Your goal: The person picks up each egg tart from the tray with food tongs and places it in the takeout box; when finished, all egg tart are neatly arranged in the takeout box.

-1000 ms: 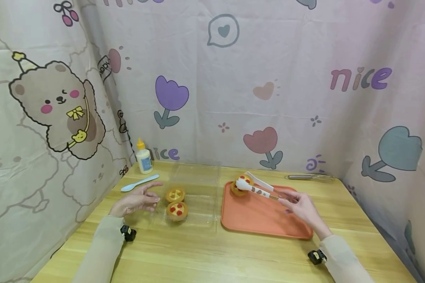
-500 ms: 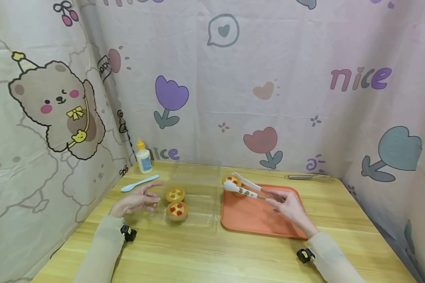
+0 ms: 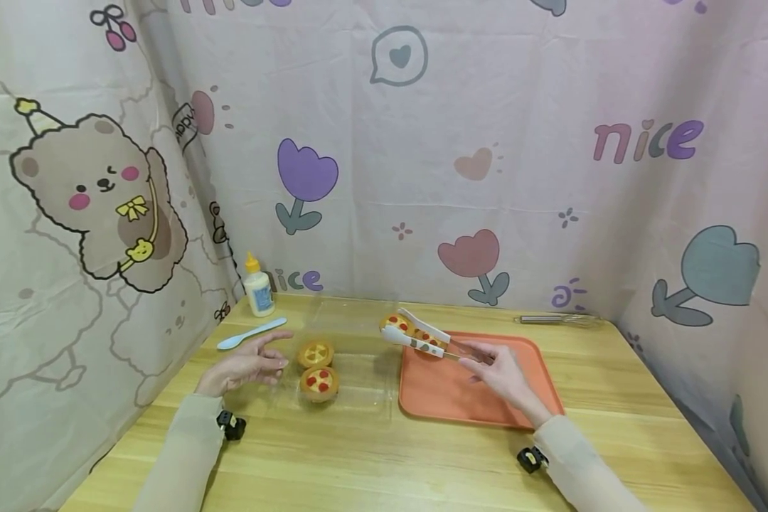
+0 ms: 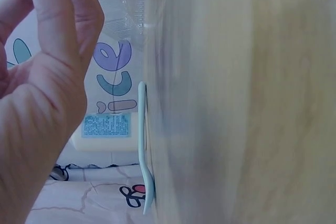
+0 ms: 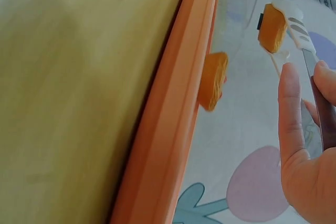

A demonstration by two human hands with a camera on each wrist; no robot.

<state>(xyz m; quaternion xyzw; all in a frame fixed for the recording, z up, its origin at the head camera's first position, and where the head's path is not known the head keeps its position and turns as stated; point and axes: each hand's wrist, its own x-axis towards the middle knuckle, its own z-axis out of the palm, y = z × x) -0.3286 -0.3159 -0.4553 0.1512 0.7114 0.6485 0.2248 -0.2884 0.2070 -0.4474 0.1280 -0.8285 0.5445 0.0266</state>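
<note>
plastic over a wood-grained table (image 3: 371, 466)
looks glossy on the box (image 3: 366, 377), matt on the tray (image 3: 480, 391), plastic and metal on the tongs (image 3: 426, 346), cloth on the curtain (image 3: 384, 163)

The right hand (image 3: 502, 377) grips tongs (image 3: 416, 343) holding a tart (image 3: 395, 323) near the orange tray (image 3: 480, 391), the left hand (image 3: 246, 364) beside a clear container (image 3: 366, 380) with two others.

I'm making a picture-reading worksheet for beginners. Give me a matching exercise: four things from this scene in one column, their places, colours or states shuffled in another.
1. Tongs
2. Tray
3. Bottle
4. Whisk

A. Flat and orange
B. Lying at the back right of the table
C. In the right hand, clasping a small pizza
D. Standing at the back left

Pairs: 1-C, 2-A, 3-D, 4-B
</note>
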